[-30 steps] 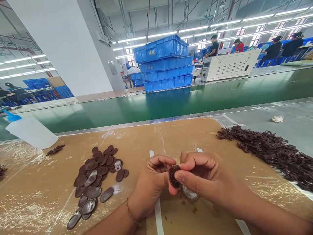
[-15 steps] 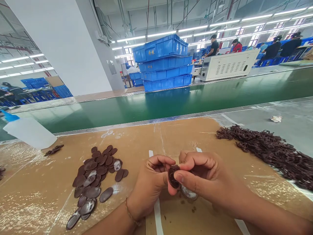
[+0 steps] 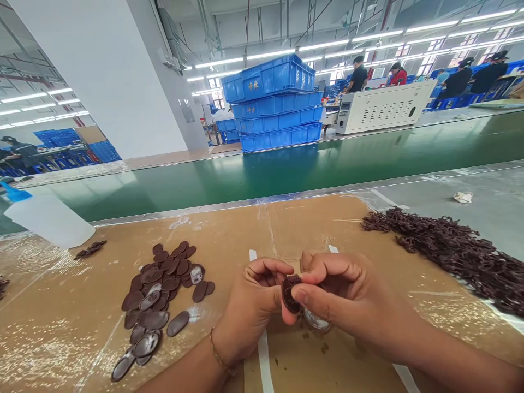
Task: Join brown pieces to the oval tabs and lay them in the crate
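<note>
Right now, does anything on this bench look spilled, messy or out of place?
Mostly tidy. A white squeeze bottle lies on its side at the far left, and a crumpled white scrap sits alone on the grey surface. Small dark crumbs dot the cardboard beneath both hands.

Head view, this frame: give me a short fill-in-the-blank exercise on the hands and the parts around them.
1. Both hands, left hand and right hand, pinch one small ____ oval piece.
2. The pile of oval pieces lies to the person's ____.
3. The stacked crates beyond the conveyor belt are ____.

Missing words: brown; left; blue
</note>
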`<state>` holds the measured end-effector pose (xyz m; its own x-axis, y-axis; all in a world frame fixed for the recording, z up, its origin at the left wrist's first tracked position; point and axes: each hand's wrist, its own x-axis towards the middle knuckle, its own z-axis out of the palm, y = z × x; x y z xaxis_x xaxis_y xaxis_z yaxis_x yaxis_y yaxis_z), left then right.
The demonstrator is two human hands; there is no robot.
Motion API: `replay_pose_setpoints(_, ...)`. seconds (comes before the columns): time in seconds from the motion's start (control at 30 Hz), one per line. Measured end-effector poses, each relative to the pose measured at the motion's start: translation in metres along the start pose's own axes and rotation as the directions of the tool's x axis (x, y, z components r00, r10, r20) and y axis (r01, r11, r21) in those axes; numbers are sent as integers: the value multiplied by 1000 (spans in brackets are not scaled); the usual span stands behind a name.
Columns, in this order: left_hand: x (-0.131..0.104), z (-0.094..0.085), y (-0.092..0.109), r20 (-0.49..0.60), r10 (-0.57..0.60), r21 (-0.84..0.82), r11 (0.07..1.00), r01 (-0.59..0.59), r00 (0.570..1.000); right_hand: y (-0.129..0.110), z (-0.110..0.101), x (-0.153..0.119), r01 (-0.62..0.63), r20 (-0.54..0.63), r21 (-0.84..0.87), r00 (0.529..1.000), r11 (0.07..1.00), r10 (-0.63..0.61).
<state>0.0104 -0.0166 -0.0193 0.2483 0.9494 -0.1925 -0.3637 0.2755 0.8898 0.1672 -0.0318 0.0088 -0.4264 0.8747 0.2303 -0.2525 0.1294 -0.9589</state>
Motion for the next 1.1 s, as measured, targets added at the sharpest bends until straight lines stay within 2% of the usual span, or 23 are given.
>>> replay_pose_setpoints(0.4,-1,-1,0,11,3,1,1000,-3,1000,0,0,0,-19,4,2,1000,1000,19)
replay_pose_setpoints(0.63,-1,1,1,-5,2,15,1000,-2,1000,1,0,-1,-28,29,70,999,997,26)
replay_pose_setpoints(1.1,1,-2,-1,10,16,29,999,-16,1000,2,0,-2,-32,6,12,999,999,32)
